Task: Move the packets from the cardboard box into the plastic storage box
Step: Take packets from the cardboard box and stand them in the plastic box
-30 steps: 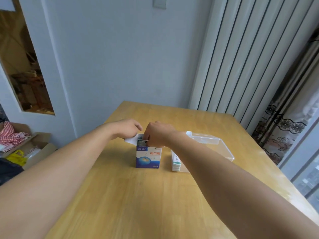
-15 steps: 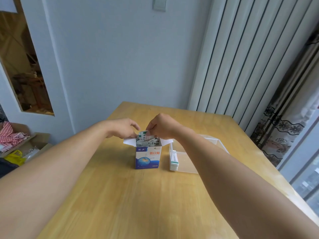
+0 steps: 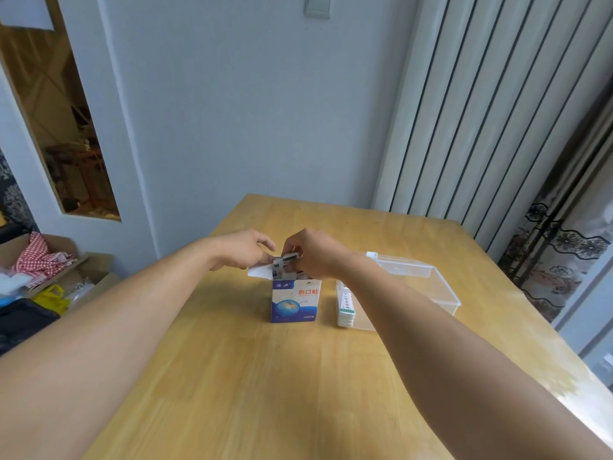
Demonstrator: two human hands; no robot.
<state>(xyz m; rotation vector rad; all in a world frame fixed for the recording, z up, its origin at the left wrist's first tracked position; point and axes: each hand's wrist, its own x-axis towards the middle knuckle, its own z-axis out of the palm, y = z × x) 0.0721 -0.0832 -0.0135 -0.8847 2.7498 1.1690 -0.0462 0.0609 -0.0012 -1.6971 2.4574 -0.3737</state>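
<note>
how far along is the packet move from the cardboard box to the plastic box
Partway. A stack of packets already stands in the plastic storage box. In hand: the right hand pinches packets at the open top of the cardboard box, while the left hand rests at its flap. How many remain inside is hidden.

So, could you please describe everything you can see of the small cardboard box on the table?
The cardboard box is a small printed carton, white above and blue below, with red characters and a globe-like picture on its front. It stands upright on the wooden table, just left of the clear plastic storage box. Its top is open, one white flap folded out to the left. Packets stick up from the opening, where both hands meet: left hand, right hand.
</note>
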